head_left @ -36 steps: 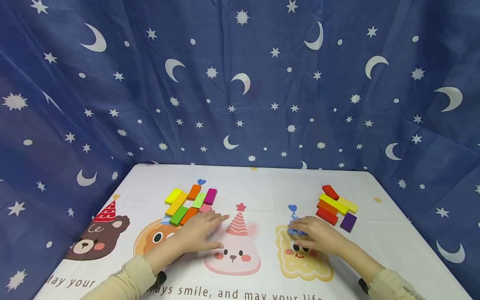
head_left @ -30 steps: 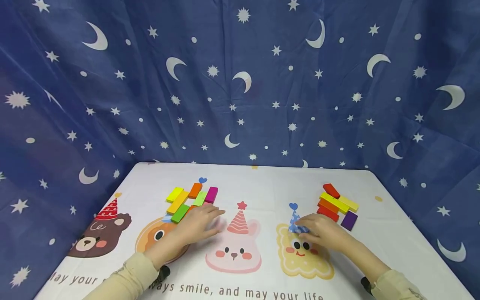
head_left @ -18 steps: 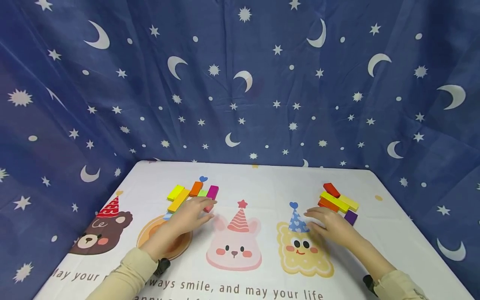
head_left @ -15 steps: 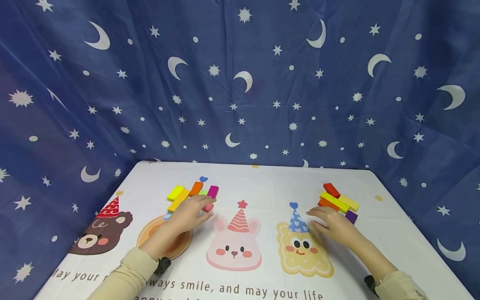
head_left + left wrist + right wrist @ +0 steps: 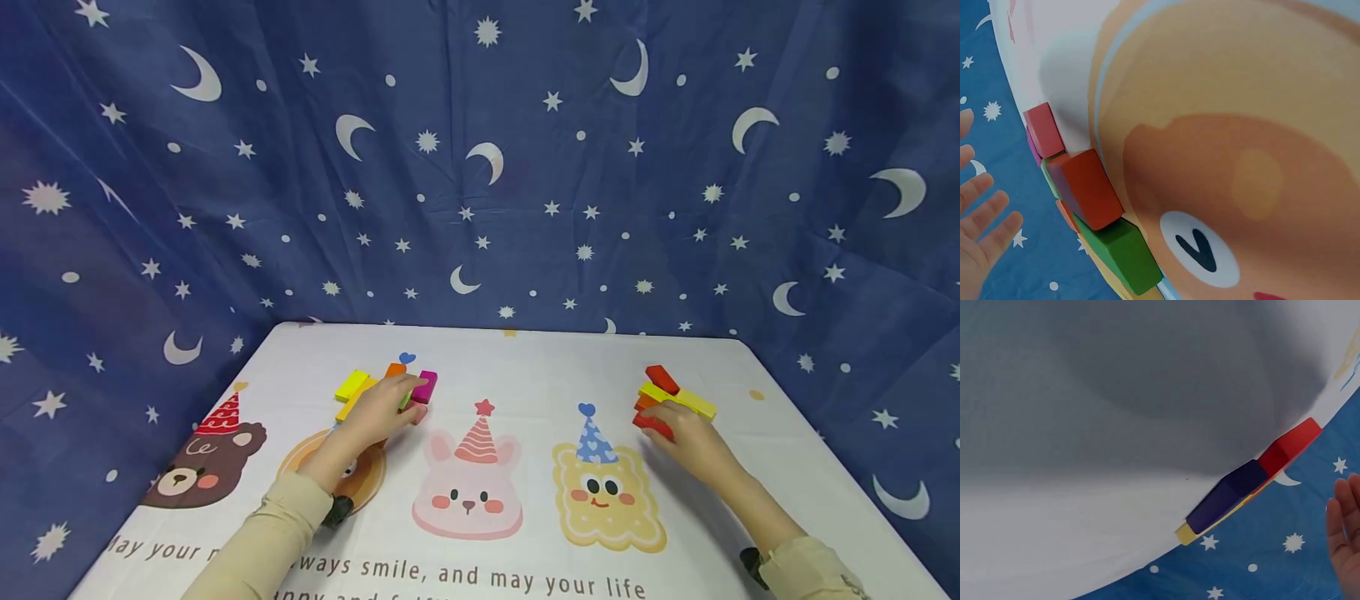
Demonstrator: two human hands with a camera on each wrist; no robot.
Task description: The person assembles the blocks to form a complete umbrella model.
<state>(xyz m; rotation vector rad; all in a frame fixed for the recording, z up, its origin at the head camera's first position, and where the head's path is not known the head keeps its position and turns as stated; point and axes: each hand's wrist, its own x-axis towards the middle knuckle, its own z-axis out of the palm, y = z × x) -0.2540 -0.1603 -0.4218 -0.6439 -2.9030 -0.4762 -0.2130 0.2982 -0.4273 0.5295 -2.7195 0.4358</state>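
- A rabbit (image 5: 467, 508) is printed near the middle of a white surface (image 5: 540, 375).
- Farther off than the rabbit, to its left, lie a yellow block (image 5: 351, 386), an orange block (image 5: 395, 369), a magenta block (image 5: 426, 387), a pink block (image 5: 1044, 130) and a green block (image 5: 1132, 257), clustered together.
- The left hand (image 5: 381, 410) is over them, fingers extended and spread, holding nothing; contact cannot be told.
- Farther off, well to the rabbit's right, sit a red block (image 5: 662, 379) and a purple block (image 5: 1222, 503), among others.
- The right hand (image 5: 690, 437) is over that group, visible fingers extended, gripping nothing; contact is unclear.
- Behind the rabbit, past the surface, hangs a starry blue curtain (image 5: 420, 275).
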